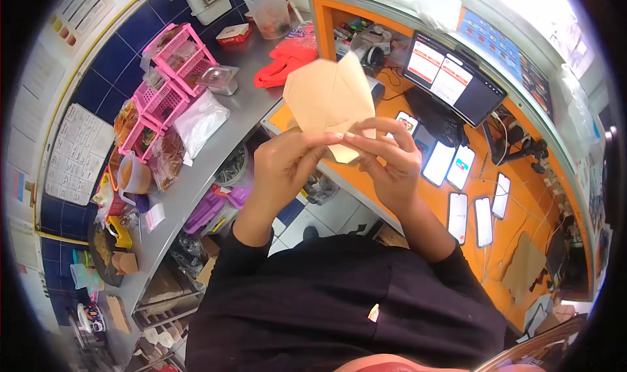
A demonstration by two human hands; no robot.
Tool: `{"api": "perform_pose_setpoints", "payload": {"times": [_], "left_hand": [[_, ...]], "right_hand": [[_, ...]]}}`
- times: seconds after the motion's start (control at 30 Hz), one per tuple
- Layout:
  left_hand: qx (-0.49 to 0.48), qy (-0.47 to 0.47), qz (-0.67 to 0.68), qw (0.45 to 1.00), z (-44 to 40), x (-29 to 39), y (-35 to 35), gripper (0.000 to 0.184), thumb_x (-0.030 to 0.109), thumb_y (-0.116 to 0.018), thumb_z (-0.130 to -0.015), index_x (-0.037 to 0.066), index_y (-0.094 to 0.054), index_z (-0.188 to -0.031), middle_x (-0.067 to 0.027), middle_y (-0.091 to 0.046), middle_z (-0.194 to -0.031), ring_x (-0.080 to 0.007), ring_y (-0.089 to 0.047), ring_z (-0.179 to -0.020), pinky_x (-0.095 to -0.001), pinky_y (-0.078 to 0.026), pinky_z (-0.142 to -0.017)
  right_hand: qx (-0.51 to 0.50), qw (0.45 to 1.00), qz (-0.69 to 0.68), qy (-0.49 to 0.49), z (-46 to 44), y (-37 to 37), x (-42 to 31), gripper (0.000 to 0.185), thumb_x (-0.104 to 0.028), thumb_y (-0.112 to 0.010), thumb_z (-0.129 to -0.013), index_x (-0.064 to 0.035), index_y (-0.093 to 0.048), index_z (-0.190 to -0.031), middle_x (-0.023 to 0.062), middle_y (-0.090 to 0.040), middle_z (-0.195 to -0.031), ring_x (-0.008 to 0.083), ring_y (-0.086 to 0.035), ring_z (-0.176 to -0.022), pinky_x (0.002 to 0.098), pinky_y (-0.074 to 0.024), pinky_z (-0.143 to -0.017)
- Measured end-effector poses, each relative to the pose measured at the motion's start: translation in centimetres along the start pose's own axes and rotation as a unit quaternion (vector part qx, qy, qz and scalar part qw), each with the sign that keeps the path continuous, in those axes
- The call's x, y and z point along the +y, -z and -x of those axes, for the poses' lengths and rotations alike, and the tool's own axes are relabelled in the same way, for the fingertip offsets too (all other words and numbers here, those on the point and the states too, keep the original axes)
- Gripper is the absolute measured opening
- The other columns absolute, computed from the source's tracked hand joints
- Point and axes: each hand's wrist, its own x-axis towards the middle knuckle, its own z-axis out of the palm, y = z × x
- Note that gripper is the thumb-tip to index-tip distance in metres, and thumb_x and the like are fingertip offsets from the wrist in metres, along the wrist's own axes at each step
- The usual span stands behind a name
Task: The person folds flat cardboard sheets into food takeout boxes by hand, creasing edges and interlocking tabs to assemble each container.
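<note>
A light brown piece of folded card or paper (pixel 330 94), with angled flaps at its top and side, is held up in front of me between both hands. My left hand (pixel 287 163) pinches its lower edge with thumb and fingers. From the other side, my right hand (pixel 388 156) grips the same lower edge, its fingertips meeting those of my left hand near the middle. A small flap hangs below the fingertips. Part of the lower edge is hidden behind the fingers.
On the left, a metal counter (pixel 173 195) bears pink baskets (pixel 160 101), a red bag (pixel 281 68) and a metal container (pixel 219 79). An orange desk (pixel 418 209) at the right holds several phones (pixel 458 218), cables and a monitor (pixel 450 78).
</note>
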Motion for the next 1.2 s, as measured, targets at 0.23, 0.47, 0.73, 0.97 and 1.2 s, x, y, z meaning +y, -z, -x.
{"api": "perform_pose_setpoints", "payload": {"times": [0.23,0.47,0.73,0.97,1.2], "left_hand": [[0.09,-0.117,0.016,0.989,1.7,-1.4,-0.4,0.025,0.005,-0.077,-0.076,0.011,-0.073,-0.1,-0.0054,-0.072,-0.088,-0.0146,-0.064,-0.064,-0.0243,-0.046,-0.054],[0.268,-0.066,0.214,0.937,3.2,-2.1,-3.0,0.031,0.007,-0.078,-0.08,0.006,-0.067,-0.108,-0.0121,-0.069,-0.102,-0.0173,-0.067,-0.09,-0.0258,-0.052,-0.073],[0.169,0.342,0.389,0.839,3.1,-3.5,0.1,0.033,0.023,-0.069,-0.092,0.0,-0.062,-0.114,-0.0058,-0.066,-0.103,-0.0097,-0.06,-0.095,-0.0247,-0.049,-0.078],[0.214,0.322,0.404,0.829,3.1,-2.9,-0.5,0.03,0.028,-0.067,-0.094,0.0,-0.066,-0.108,-0.0016,-0.067,-0.091,-0.0058,-0.058,-0.081,-0.0232,-0.046,-0.067],[0.108,0.291,0.512,0.801,4.0,-4.9,1.2,0.043,0.023,-0.066,-0.094,0.002,-0.052,-0.128,-0.0081,-0.063,-0.117,-0.0126,-0.061,-0.101,-0.0275,-0.049,-0.082]], "right_hand": [[0.032,0.996,-0.077,-0.043,0.2,-1.5,-0.9,0.021,-0.002,-0.075,-0.08,-0.0032,-0.073,-0.101,0.0101,-0.05,-0.119,0.0104,-0.06,-0.084,0.0224,-0.0536,-0.068],[0.095,0.987,-0.113,-0.068,-0.4,-4.5,0.2,0.012,0.0,-0.073,-0.084,0.002,-0.068,-0.094,0.0091,-0.046,-0.118,0.0147,-0.047,-0.114,0.0205,-0.0514,-0.077],[-0.039,0.998,-0.016,-0.05,-2.4,-6.3,1.0,0.016,0.005,-0.073,-0.078,0.0035,-0.061,-0.088,0.0145,-0.041,-0.122,0.0164,-0.06,-0.095,0.0288,-0.0591,-0.08],[0.025,0.994,-0.065,-0.08,-1.7,-7.3,1.4,0.015,0.008,-0.069,-0.076,0.0006,-0.058,-0.082,0.016,-0.039,-0.121,0.016,-0.055,-0.1,0.0257,-0.0532,-0.075],[-0.135,0.991,0.012,-0.018,-4.4,-4.8,1.4,0.03,-0.002,-0.08,-0.074,-0.0033,-0.053,-0.086,0.0089,-0.046,-0.11,0.0092,-0.052,-0.091,0.0226,-0.0442,-0.071]]}}
